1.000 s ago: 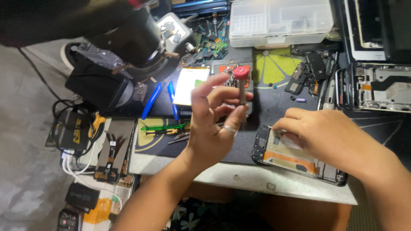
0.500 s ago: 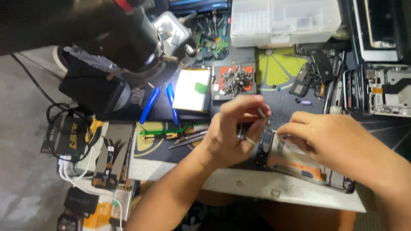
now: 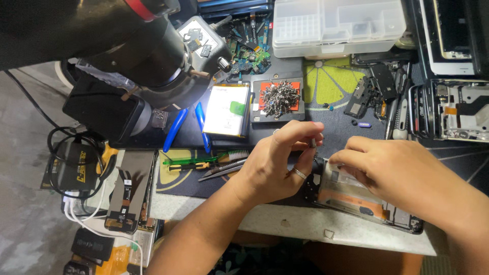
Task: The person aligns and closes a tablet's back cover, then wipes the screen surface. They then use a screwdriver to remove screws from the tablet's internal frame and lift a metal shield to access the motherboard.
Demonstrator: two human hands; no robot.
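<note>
A person's left hand point(image 3: 275, 165), ring on one finger, pinches a small dark part point(image 3: 313, 144) btwn thumb and fingertips, closed on it just above the top edge of an opened smartphone point(image 3: 356, 196). The right hand point(image 3: 395, 170) rests fingers-down on the phone's inner frame, pressing it flat at the front edge of the workbench point(image 3: 305, 224); it grips nothing visible. Behind the hands: a tray of loose screws point(image 3: 277, 97), a phone battery point(image 3: 227, 109), blue pry tools point(image 3: 175, 130), tweezers point(image 3: 221, 170), w/ a microscope point(image 3: 147, 56) at upper left.
</note>
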